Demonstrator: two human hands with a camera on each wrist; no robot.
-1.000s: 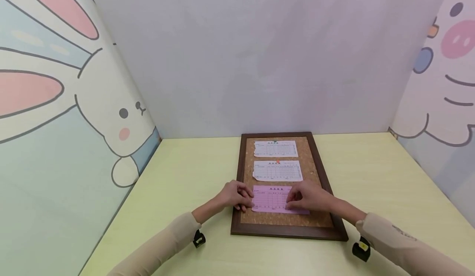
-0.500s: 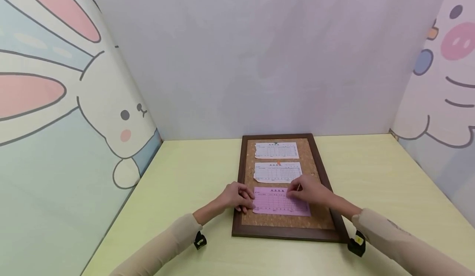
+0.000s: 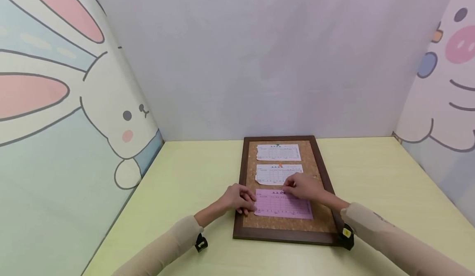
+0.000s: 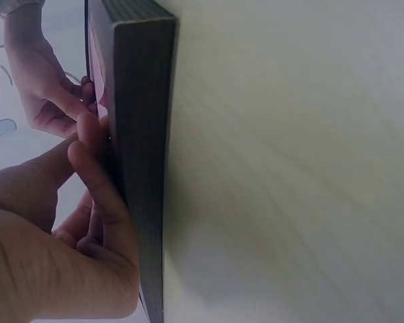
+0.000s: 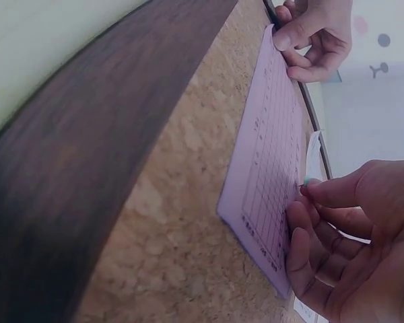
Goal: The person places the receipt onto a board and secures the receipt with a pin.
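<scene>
A pink printed form slip [image 3: 280, 205] lies on the lower part of a cork board [image 3: 287, 229] with a dark wooden frame. At the slip's left edge, my left hand [image 3: 239, 199] holds it with thumb and curled fingers, beside the frame's left side. My right hand [image 3: 304, 186] is over the slip's top edge, near its printed heading. Its thumb and fingers pinch a small push pin [image 5: 306, 183] with a greenish head, mostly covered by the fingertips. Whether the pin's point touches the paper, I cannot tell.
Two white form slips, an upper one [image 3: 279, 152] and a middle one [image 3: 274, 175], lie on the cork above, with a green pin [image 3: 277, 145] and an orange pin [image 3: 280, 165]. The board lies on a pale yellow table [image 3: 200, 164] against a grey wall [image 3: 256, 61].
My right hand has moved left and upward, from the right part of the pink slip to its top edge. My left hand has stayed at the slip's left edge.
</scene>
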